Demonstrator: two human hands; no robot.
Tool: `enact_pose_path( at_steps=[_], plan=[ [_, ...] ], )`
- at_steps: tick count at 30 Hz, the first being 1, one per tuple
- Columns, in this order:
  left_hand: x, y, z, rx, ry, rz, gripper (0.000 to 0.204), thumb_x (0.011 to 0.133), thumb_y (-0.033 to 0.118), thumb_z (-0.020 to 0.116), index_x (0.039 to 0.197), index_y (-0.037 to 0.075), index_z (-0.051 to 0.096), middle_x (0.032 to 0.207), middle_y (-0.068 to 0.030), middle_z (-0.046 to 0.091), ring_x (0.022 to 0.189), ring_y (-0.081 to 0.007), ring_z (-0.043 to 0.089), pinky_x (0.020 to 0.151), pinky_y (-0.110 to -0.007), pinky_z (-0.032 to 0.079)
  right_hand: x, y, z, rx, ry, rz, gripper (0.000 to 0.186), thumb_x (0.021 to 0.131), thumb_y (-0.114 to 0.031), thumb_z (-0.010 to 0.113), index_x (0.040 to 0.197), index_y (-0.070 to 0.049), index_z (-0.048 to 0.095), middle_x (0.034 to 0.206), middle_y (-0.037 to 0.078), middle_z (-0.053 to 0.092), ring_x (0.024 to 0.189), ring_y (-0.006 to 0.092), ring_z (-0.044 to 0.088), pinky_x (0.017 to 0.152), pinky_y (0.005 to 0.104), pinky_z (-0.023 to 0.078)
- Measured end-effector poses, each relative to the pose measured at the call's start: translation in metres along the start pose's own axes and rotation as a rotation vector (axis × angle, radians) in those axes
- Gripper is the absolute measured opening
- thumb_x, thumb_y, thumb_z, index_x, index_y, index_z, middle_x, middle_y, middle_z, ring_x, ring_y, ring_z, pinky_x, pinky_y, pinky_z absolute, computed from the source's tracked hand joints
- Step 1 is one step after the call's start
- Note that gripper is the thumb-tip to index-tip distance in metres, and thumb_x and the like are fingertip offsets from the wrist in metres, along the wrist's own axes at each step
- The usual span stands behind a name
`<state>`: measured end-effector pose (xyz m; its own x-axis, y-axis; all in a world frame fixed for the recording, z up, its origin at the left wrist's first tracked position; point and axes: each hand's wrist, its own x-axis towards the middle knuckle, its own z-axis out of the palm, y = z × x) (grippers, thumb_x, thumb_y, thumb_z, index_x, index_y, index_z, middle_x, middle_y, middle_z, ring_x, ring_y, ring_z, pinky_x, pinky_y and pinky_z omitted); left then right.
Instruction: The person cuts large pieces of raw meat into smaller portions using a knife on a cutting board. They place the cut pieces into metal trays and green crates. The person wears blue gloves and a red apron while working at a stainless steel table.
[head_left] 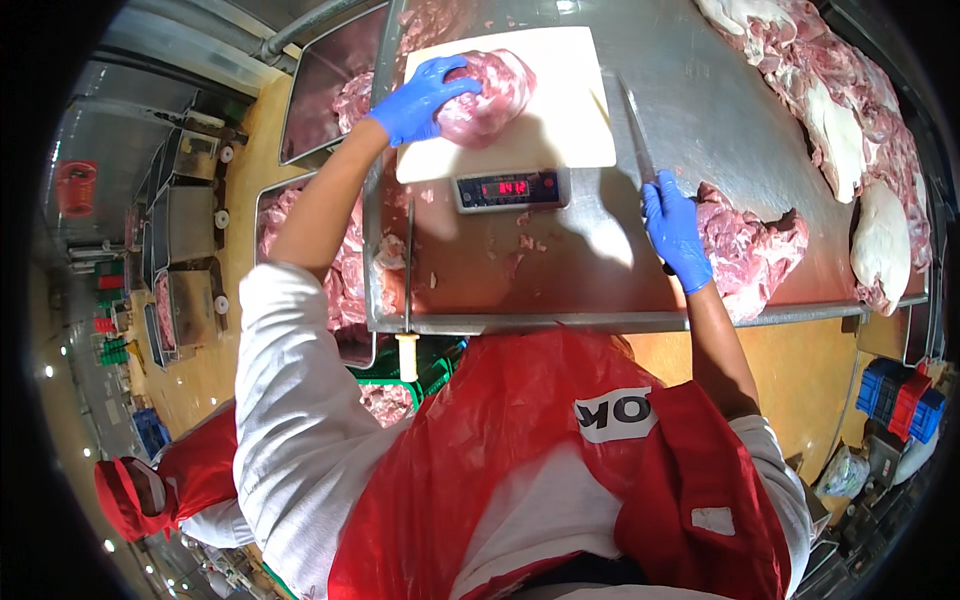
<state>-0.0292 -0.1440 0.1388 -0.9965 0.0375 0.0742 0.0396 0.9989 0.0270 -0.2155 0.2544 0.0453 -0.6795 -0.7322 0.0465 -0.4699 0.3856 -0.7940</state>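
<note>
A large round piece of raw meat (487,98) lies on a white cutting board (560,130), which sits on a digital scale (513,190) with a lit red display. My left hand (425,97), in a blue glove, grips the meat's left side, thumb and fingers curved over it. In my blue-gloved right hand (675,230) is a knife (634,130), its blade pointing away from me above the metal table. Just right of that hand lies another chunk of raw meat (750,250).
The steel table (590,290) carries meat scraps and a white-handled sharpening steel (408,300) over its front edge. Large cuts with pale skin (880,240) are heaped at the right. Metal trays of meat (340,240) stand left. A person in red (190,470) is behind at lower left.
</note>
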Motion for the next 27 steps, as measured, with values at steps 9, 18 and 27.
enact_pose_path(
  at_steps=[9, 18, 27],
  plan=[
    [0.022, 0.057, 0.07, -0.295, 0.681, -0.864, 0.059, 0.081, 0.037, 0.07, 0.133, 0.013, 0.054, 0.126, -0.0307, 0.049, 0.116, -0.047, 0.047, 0.102, -0.054, 0.037, 0.156, -0.121, 0.068, -0.208, -0.196, -0.407, 0.028, 0.094, -0.021, 0.052, 0.096, 0.007, 0.058, 0.079, 0.03, 0.065, 0.076, 0.046, 0.067, 0.069, 0.0517, 0.054],
    [0.022, 0.061, 0.098, -0.147, 1.036, -0.784, 0.061, 0.075, 0.026, 0.068, 0.128, 0.005, 0.045, 0.125, -0.0223, 0.047, 0.12, -0.0416, 0.042, 0.105, -0.056, 0.028, 0.261, -0.211, 0.113, -0.501, -0.888, -0.296, 0.021, 0.08, -0.014, 0.056, 0.072, 0.004, 0.064, 0.058, 0.014, 0.062, 0.052, 0.0267, 0.065, 0.051, 0.0408, 0.052],
    [0.011, 0.059, 0.102, -0.328, 1.054, -0.795, 0.054, 0.069, 0.015, 0.066, 0.119, 0.004, 0.046, 0.116, -0.0199, 0.046, 0.113, -0.0403, 0.042, 0.1, -0.054, 0.032, 0.194, -0.198, 0.064, -0.617, -0.953, -0.275, 0.035, 0.104, -0.032, 0.044, 0.112, 0.001, 0.051, 0.078, 0.019, 0.066, 0.062, 0.0295, 0.067, 0.057, 0.0419, 0.054]
  ],
)
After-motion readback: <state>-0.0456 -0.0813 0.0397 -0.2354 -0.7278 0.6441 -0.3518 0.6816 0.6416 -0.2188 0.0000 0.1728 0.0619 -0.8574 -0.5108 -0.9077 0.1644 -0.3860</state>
